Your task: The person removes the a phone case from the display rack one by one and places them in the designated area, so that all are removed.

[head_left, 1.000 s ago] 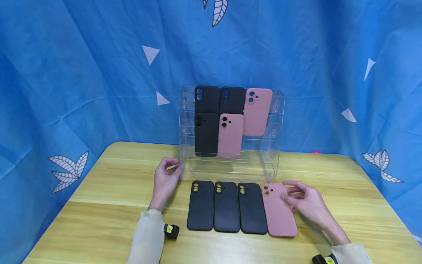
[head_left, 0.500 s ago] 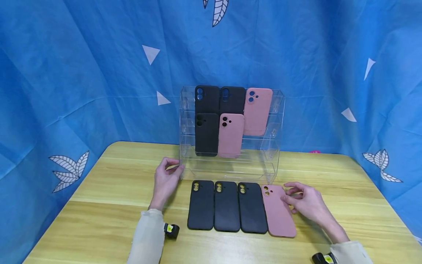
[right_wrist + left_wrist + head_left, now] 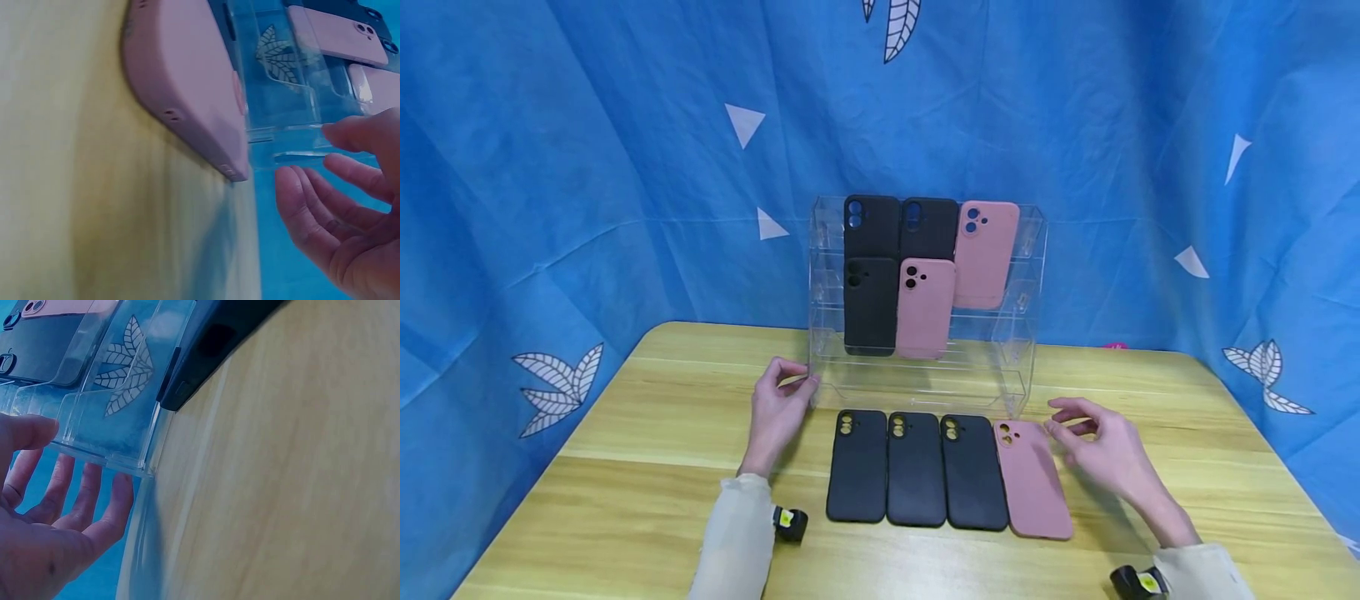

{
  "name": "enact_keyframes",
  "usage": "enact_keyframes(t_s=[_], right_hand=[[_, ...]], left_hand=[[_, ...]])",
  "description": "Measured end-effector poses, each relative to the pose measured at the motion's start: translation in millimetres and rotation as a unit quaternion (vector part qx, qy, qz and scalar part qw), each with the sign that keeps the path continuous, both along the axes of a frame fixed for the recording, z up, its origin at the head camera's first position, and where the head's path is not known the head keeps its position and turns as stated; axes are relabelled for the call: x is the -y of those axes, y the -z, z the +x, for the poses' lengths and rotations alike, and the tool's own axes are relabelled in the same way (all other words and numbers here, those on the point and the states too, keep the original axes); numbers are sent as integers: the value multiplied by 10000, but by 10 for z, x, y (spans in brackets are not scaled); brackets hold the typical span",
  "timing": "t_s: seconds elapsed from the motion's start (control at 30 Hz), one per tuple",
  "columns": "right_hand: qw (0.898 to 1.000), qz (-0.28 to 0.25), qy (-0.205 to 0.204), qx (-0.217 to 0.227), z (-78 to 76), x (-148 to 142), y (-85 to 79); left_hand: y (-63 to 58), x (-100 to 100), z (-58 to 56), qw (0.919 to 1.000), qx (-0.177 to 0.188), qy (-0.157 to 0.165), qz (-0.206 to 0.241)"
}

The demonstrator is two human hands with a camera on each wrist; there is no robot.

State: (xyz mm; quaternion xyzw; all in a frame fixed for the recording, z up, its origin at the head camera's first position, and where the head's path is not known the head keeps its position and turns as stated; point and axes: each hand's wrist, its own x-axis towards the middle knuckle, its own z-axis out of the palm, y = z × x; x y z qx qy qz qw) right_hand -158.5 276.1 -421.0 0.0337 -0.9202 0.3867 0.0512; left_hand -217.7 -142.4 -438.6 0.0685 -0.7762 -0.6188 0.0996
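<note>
The pink phone case (image 3: 1036, 483) is lying flat on the counter (image 3: 662, 450), ending the row at the right, beside three black phone cases (image 3: 916, 471). It is showing a smooth back, rounded corners and camera holes at its far left corner. The left hand (image 3: 777, 414) is reaching forward, pinching the clear rack (image 3: 925, 389) at its lower left edge. The right hand (image 3: 1105, 450) is hovering just beside the pink case's far right corner, thumb and fingers apart.

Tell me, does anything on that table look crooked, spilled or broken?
Nothing looks spilled or visibly damaged. The front pink phone case looks slightly askew: its lower end slants rightward more than those of the three black cases beside it, though the viewing angle may exaggerate this.
</note>
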Motion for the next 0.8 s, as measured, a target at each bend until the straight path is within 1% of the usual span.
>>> enact_keyframes(t_s=[0.13,0.27,0.43,0.63,0.8], right_hand=[[9995,-52,66,-302,-9,17,-59],[9980,-323,111,-537,-20,44,-112],[9934,-647,132,-938,-48,109,-168],[9870,-755,264,-1391,-122,203,-251],[9831,-915,233,-1569,-190,291,-331]], left_hand=[[-4,-2,3,10000,3,-2,4],[-6,0,5,10000,11,-8,2],[1,7,1,10000,29,17,-37],[11,11,-9,10000,-6,41,-13],[17,11,-17,10000,-62,57,16]])
